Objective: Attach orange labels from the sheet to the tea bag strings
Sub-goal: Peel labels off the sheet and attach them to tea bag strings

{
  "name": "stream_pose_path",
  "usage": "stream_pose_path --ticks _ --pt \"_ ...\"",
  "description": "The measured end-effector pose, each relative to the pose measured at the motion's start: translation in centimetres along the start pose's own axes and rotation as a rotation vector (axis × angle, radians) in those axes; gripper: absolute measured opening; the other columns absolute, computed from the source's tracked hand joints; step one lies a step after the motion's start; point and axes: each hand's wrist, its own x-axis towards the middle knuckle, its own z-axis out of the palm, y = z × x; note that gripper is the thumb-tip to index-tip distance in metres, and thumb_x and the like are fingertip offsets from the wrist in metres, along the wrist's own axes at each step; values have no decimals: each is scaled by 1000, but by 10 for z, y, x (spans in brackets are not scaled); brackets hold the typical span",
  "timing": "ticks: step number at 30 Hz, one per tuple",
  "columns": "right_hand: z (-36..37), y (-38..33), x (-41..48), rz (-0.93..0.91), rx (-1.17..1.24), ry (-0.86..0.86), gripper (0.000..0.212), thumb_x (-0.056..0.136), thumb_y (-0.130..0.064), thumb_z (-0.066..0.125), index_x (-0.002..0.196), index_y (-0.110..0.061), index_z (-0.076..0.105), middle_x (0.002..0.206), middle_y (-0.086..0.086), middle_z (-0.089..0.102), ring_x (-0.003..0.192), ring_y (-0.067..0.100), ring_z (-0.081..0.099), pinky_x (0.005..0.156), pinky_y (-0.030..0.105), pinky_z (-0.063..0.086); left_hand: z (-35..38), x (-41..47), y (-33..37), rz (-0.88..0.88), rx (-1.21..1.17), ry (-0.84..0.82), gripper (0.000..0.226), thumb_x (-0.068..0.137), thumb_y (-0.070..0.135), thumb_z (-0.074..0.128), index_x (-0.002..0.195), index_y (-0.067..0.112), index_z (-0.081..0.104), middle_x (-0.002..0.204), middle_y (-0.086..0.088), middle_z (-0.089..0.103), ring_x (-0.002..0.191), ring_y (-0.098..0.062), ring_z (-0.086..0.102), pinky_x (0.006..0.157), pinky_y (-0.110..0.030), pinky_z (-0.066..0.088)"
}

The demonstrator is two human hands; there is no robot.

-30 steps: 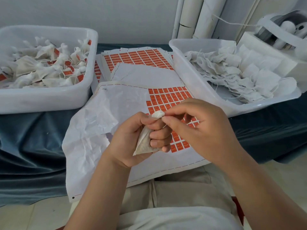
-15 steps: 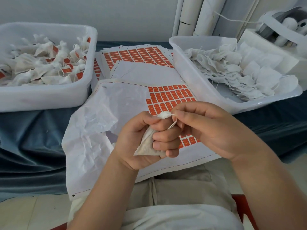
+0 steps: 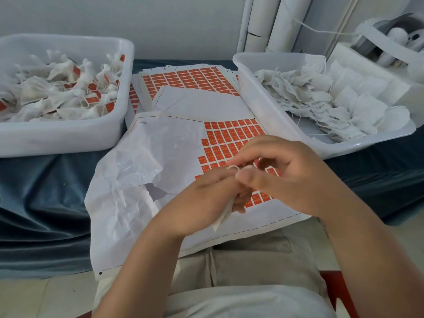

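Observation:
My left hand [image 3: 202, 198] grips a white tea bag [image 3: 224, 215]; only the bag's lower corner shows below the fingers. My right hand [image 3: 282, 175] pinches the bag's thin string [image 3: 232, 167] just above the left knuckles. Both hands hover over a partly peeled sheet of orange labels [image 3: 229, 138] that lies across my lap and the table edge. Much of that sheet is bare white backing [image 3: 142, 175], crumpled on the left.
A white tub [image 3: 68, 134] at the left holds several tea bags with orange labels. A white tub [image 3: 263, 104] at the right holds several unlabelled bags. More label sheets [image 3: 183, 79] lie stacked between them on the dark blue cloth [image 3: 46, 203]. White tubes [image 3: 268, 24] lean at the back.
My left hand has turned palm down, hiding most of the tea bag. My right hand has shifted its pinch onto the string loop above the left knuckles.

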Motion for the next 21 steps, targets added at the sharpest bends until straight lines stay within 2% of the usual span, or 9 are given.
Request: stream_pose_path --ticks 2,5,8,12,16,19,21 --pt "2 0 -1 -52 -33 25 15 92 -42 72 96 -31 81 100 -8 73 98 24 69 80 34 57 1 0 0 14 150 23 34 104 34 41 76 20 56 73 6 52 73 -11 51 76 -29 50" --pt "1 2 1 -3 74 64 11 92 -40 73 87 -33 80 90 -3 75 86 21 71 76 40 58 1 -1 1 15 180 13 31 104 32 43 76 27 56 73 7 53 72 -10 51 77 -32 51" --pt "-3 8 2 118 169 60 15 84 -47 77 88 -33 82 86 -6 76 81 11 69 76 34 54 1 -2 0 22 76 -63 28 100 37 48 77 26 57 74 3 51 71 -13 50 77 -29 51" --pt "-5 11 3 154 269 36 19 77 -44 80 89 -30 83 87 -4 77 81 8 69 74 23 56 -1 -2 0 33 -170 -116 25 97 29 50 74 30 60 72 6 48 68 -12 47 72 -27 50" --pt "-2 10 3 38 226 48 6 87 -34 74 89 -31 79 89 -5 73 83 13 67 75 28 55 -2 0 -1 57 -374 -132 21 92 26 51 71 22 55 67 4 46 62 -12 46 69 -29 50" --pt "0 10 2 -108 117 101 8 91 -23 71 91 -28 76 92 -7 71 87 21 66 78 33 51 -3 1 0 99 -494 -156 23 92 25 47 70 22 52 66 6 45 60 -11 44 70 -30 48" --pt "2 9 2 -173 42 128 10 93 -20 69 93 -28 74 93 -8 71 90 24 67 79 31 52 -3 1 1 107 -514 -152 24 92 25 47 69 23 53 65 6 45 60 -11 43 70 -30 48"
